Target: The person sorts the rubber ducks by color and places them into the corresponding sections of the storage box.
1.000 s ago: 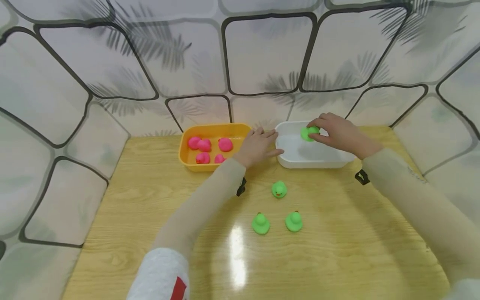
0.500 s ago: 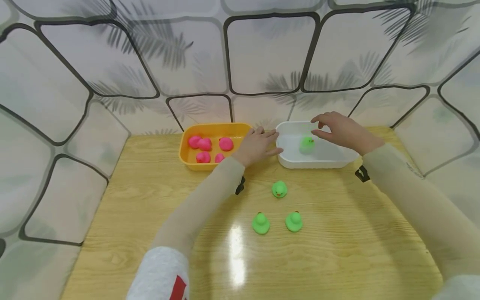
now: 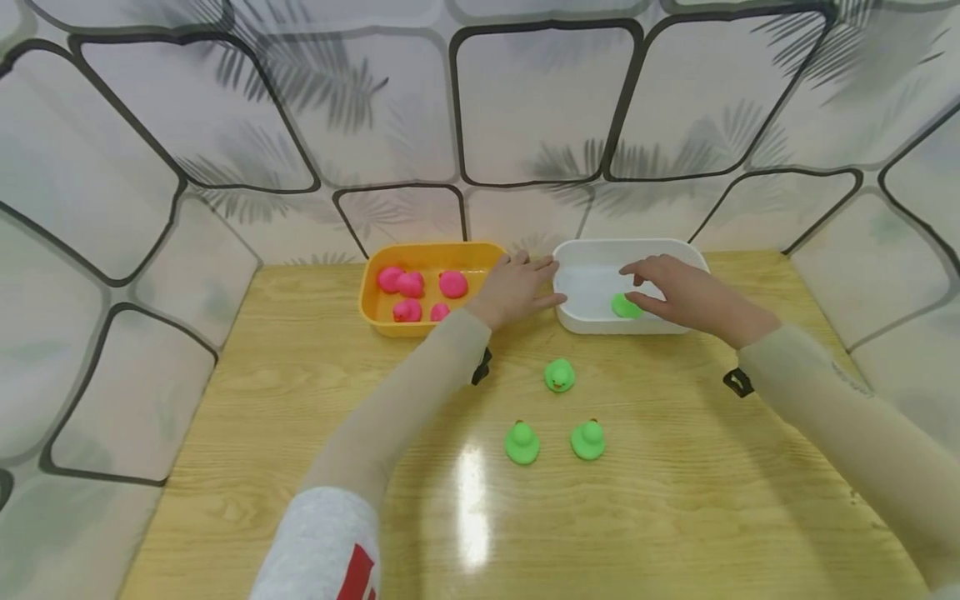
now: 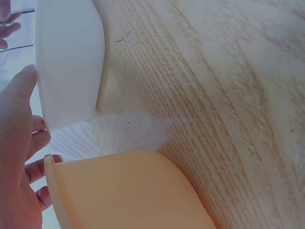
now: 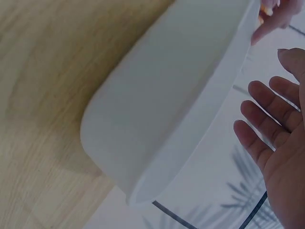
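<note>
Right hand [image 3: 678, 292] over white tray [image 3: 600, 321], fingers spread, empty; green duck [image 3: 625, 306] in tray just under fingertips. Left hand [image 3: 513, 290] flat, relaxed, between orange tray [image 3: 375, 312] and white one. Three green ducks [image 3: 558, 377] lower centre, nearer right hand.

green duck [image 3: 625, 307] in the white tub [image 3: 600, 321] half hidden by the right hand [image 3: 678, 293], cant tell if fingers touch it. front pink duck [image 3: 439, 313] cut by the yellow tub [image 3: 390, 323] wall. left wrist view: left hand [image 4: 16, 157] cut off at frame edge, tub insides not visible. right wrist view: blurry, duck hidden behind tub wall, hand cut off at right edge.
</note>
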`<state>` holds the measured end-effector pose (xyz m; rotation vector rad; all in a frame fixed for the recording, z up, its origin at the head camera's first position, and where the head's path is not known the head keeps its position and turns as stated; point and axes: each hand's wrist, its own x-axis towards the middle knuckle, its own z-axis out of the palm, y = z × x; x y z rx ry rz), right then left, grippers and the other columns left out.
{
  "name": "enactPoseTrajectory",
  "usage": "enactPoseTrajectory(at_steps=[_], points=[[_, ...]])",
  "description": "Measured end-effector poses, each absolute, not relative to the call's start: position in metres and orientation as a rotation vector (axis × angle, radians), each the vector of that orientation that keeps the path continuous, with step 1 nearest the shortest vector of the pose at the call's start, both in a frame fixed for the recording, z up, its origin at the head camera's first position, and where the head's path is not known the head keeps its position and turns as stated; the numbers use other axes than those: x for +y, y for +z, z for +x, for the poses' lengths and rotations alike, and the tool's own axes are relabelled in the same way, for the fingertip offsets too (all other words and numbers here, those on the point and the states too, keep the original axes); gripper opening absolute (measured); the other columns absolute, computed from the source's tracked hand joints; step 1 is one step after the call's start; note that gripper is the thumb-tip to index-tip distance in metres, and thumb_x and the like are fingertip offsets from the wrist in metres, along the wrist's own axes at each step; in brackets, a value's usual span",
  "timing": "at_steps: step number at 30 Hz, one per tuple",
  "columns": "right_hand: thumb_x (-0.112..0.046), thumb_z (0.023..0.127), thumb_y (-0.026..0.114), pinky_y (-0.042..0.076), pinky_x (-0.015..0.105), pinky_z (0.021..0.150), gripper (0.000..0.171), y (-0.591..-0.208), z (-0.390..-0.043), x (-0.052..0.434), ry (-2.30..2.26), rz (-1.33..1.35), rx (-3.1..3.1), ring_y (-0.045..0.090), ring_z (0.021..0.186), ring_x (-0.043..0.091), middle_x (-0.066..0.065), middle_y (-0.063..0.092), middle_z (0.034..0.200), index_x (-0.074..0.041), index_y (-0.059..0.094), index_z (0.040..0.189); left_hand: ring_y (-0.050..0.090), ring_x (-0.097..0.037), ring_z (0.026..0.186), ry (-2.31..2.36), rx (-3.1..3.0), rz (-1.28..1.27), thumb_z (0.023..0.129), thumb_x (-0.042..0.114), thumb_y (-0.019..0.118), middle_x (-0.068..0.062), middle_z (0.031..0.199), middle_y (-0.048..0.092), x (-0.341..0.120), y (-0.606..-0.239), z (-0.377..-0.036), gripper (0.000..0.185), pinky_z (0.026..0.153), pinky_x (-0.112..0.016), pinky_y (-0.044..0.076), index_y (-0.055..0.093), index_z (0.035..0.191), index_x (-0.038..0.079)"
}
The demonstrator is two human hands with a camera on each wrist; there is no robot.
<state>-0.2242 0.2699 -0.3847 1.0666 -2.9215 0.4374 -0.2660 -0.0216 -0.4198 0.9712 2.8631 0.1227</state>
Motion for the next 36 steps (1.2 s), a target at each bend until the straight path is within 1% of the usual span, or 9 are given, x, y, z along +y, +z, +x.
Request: enactPoseTrajectory(at_steps=[6,9,12,18,20,24,27,31,36], points=[[-0.009,0.094,0.076,0.053,0.048,0.085,0.035,-0.395,-0.2,0.262,0.473,1.157,-2.828,0.065,0.097,0.031,0.01,0.07,0.103,0.004,0.067,0.125,0.036,-0.036,0.151,0.117,2.866,0.973,0.106,0.064,0.042,0.001,0.167,0.038,-0.022,-0.421,-0.266,0.073,0.124,-0.052,0.024,0.039,0.162,0.017],[-0.006,0.09,0.08,0.054,0.046,0.081,0.035,-0.401,-0.187,0.257,0.479,1.249,-2.749,0.065,0.093,0.028,0.009,0.069,0.101,0.003,0.068,0.122,0.035,-0.037,0.152,0.129,2.869,0.975,0.106,0.064,0.042,0.0,0.167,0.038,-0.022,-0.422,-0.266,0.073,0.124,-0.053,0.025,0.039,0.162,0.017],[-0.007,0.089,0.081,0.055,0.045,0.08,0.036,-0.407,-0.176,0.25,0.469,1.34,-2.677,0.066,0.093,0.026,0.009,0.07,0.102,0.002,0.068,0.121,0.035,-0.037,0.152,0.138,2.872,0.974,0.106,0.063,0.043,0.0,0.166,0.038,-0.021,-0.424,-0.266,0.073,0.124,-0.054,0.025,0.039,0.162,0.017],[-0.019,0.093,0.079,0.057,0.042,0.086,0.035,-0.414,-0.154,0.236,0.425,1.389,-2.723,0.068,0.101,0.022,0.008,0.071,0.113,-0.004,0.069,0.123,0.035,-0.037,0.151,0.136,2.877,0.982,0.106,0.064,0.042,-0.001,0.166,0.039,-0.021,-0.425,-0.269,0.073,0.124,-0.055,0.025,0.039,0.162,0.017],[-0.02,0.094,0.078,0.057,0.041,0.086,0.034,-0.415,-0.148,0.229,0.43,1.421,-2.727,0.067,0.101,0.02,0.008,0.07,0.112,-0.004,0.07,0.123,0.035,-0.037,0.151,0.132,2.876,0.983,0.106,0.064,0.041,-0.001,0.166,0.039,-0.021,-0.426,-0.269,0.074,0.124,-0.055,0.026,0.039,0.162,0.017],[-0.019,0.093,0.079,0.057,0.04,0.086,0.032,-0.419,-0.137,0.216,0.454,1.537,-2.655,0.065,0.099,0.019,0.006,0.07,0.11,-0.004,0.071,0.121,0.036,-0.037,0.151,0.125,2.88,0.983,0.106,0.064,0.041,0.0,0.166,0.039,-0.021,-0.427,-0.27,0.074,0.123,-0.054,0.027,0.039,0.162,0.017],[-0.02,0.093,0.079,0.056,0.039,0.088,0.032,-0.421,-0.129,0.204,0.458,1.627,-2.612,0.065,0.101,0.019,0.005,0.069,0.112,-0.007,0.07,0.121,0.035,-0.037,0.151,0.128,2.874,0.981,0.106,0.064,0.041,0.0,0.167,0.038,-0.021,-0.427,-0.269,0.074,0.123,-0.055,0.027,0.038,0.163,0.017],[-0.025,0.097,0.075,0.056,0.038,0.092,0.033,-0.422,-0.119,0.186,0.432,1.74,-2.573,0.065,0.105,0.018,0.001,0.069,0.118,-0.009,0.069,0.125,0.034,-0.038,0.152,0.147,2.861,0.972,0.106,0.064,0.042,0.0,0.167,0.038,-0.021,-0.425,-0.269,0.074,0.123,-0.056,0.027,0.038,0.163,0.017],[-0.029,0.1,0.073,0.054,0.036,0.096,0.039,-0.425,-0.11,0.165,0.384,1.847,-2.529,0.064,0.109,0.017,0.0,0.067,0.122,-0.011,0.065,0.133,0.035,-0.038,0.151,0.152,2.86,0.984,0.106,0.063,0.042,-0.001,0.167,0.038,-0.021,-0.425,-0.269,0.073,0.123,-0.056,0.027,0.038,0.162,0.017]])
